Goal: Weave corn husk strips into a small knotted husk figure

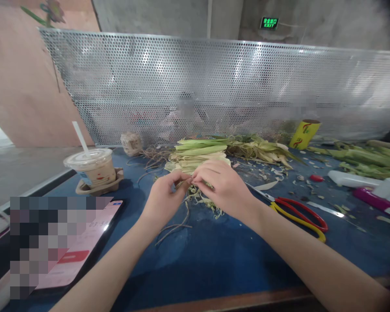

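My left hand (166, 193) and my right hand (221, 184) meet fingertip to fingertip above the table, both closed in a pinch. Between them is a thin strand of twine, mostly hidden by the fingers; its loose ends (175, 226) trail onto the blue tabletop below. Just behind the hands lies a stack of pale green corn husks (199, 149). Shredded, curly husk strips (211, 207) stick out beneath my fingers. A pair of scissors (294, 212) with red and yellow handles rests beside my right forearm, blades partly hidden behind it.
On the left stand a lidded drink cup (94, 167) in a cardboard holder (105, 187) and a phone (81, 251). Farther back are a twine ball (131, 144), dried husks (260, 149) and a yellow roll (304, 134). A blade (325, 209) and a glue gun (354, 178) lie right. Perforated metal panel (214, 78) behind.
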`<action>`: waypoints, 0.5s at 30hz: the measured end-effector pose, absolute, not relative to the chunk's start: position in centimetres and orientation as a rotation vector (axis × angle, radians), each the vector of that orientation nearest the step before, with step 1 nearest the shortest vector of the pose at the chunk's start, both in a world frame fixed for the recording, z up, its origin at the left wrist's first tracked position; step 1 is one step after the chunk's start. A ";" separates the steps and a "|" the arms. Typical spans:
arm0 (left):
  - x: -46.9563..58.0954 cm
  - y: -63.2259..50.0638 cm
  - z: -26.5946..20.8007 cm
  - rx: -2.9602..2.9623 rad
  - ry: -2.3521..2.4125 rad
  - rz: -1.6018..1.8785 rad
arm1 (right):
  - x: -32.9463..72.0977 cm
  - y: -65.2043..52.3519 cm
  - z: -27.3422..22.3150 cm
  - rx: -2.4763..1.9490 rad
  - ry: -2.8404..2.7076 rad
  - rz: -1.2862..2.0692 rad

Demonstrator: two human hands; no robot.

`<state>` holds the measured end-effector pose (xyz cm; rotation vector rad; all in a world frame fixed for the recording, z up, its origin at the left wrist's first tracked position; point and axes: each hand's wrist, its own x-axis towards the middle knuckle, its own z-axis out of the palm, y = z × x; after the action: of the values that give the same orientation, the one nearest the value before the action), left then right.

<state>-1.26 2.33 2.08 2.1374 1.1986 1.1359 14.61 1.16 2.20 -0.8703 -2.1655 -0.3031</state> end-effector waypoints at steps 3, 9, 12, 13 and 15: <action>-1.4 2.2 2.3 2.080 1.237 1.135 | 14.6 1.2 2.2 -0.883 -2.147 -0.243; -1.7 2.7 1.8 1.926 1.223 1.098 | 14.9 1.4 2.1 -0.886 -2.214 -0.228; -1.7 3.3 1.1 1.821 1.162 1.068 | 14.9 1.3 2.1 -0.906 -2.215 -0.240; -1.7 3.4 0.9 1.786 1.142 1.063 | 14.9 1.3 2.1 -0.911 -2.222 -0.246; -1.7 3.5 0.6 1.726 1.104 1.050 | 14.8 1.3 2.2 -0.914 -2.241 -0.255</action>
<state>-1.66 3.52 0.61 1.7256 1.1036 1.0502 14.84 1.26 2.16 -0.9140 -2.2410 -0.2553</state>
